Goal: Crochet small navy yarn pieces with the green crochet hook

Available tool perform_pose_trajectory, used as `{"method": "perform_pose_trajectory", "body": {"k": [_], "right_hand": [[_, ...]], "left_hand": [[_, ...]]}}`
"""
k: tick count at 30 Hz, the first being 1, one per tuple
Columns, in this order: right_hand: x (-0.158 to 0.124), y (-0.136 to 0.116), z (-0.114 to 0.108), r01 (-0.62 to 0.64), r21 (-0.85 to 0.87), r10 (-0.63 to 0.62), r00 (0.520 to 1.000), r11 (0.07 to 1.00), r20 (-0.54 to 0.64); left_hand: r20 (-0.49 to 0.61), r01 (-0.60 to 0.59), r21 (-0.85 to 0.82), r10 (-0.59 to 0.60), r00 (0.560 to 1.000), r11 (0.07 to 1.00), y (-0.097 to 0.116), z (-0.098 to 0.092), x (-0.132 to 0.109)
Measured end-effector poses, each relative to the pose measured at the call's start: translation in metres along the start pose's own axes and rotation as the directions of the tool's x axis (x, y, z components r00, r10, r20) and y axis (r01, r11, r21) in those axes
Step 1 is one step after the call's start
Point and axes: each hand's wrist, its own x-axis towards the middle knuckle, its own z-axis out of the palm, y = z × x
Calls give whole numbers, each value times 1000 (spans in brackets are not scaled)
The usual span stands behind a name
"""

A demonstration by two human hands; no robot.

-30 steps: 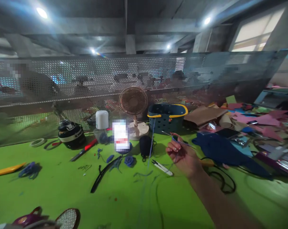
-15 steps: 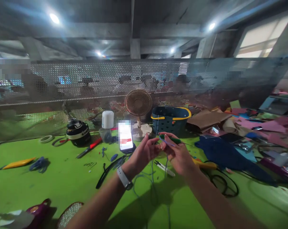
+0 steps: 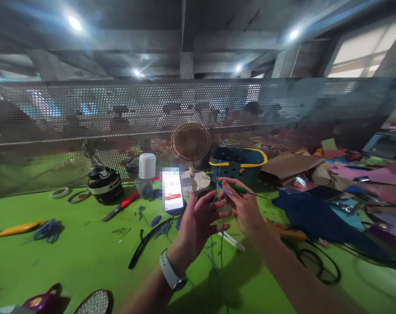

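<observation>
My right hand [image 3: 248,213] pinches a green-handled crochet hook [image 3: 239,188], with thin metal ends sticking out to left and right. A small piece of blue-purple crochet work [image 3: 224,189] sits at its fingertips. My left hand [image 3: 198,226], with a white-strapped watch [image 3: 172,272] on the wrist, is open beside it, fingers apart and slightly curled. A strand of blue yarn [image 3: 222,248] hangs down past the left fingertips to the table; whether they touch it I cannot tell. White thread snips [image 3: 233,241] lie beneath the hands, partly hidden.
A lit phone [image 3: 173,192] stands ahead, before a small fan [image 3: 191,141] and a dark blue basket [image 3: 239,168]. Left are a red utility knife [image 3: 122,206], a black strap [image 3: 148,242] and a yarn bundle [image 3: 47,230]. Dark blue cloth [image 3: 315,218] and coloured scraps lie right.
My left hand has drawn back from the right, and its fingers have spread. My right hand still grips the crochet hook. The view has shifted slightly.
</observation>
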Motion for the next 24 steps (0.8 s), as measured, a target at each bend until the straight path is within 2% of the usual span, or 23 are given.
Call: {"method": "perform_pose_trajectory", "body": {"k": [2,6,11,16,19,21,24], "right_hand": [[2,1,0,11,2,-11,1000,1000,-8],[7,5,-3,52,24,-51,998,998,-39],[9,6,-5,78,14,-77,996,997,-36],[1,4,-4,67,-17,-66,997,998,25],[-2,2,-2,116,-80,-113,992,990,47],[-1,2,-1,158,-111,-159,987,981,-2],[3,5,-3,174,-90,-181,980,981,-79]], "left_hand": [[-18,-9,23,10,1000,1000,1,1,0],[-87,-131,78,138,987,988,2,2,0],[-83,-225,103,234,969,969,3,-2,1],[-106,-370,124,383,918,921,-2,4,-2],[-37,-328,95,332,942,940,-10,11,-7],[-11,-316,77,318,948,946,-13,13,-10],[-37,-349,86,353,935,933,-7,14,-17]]}}
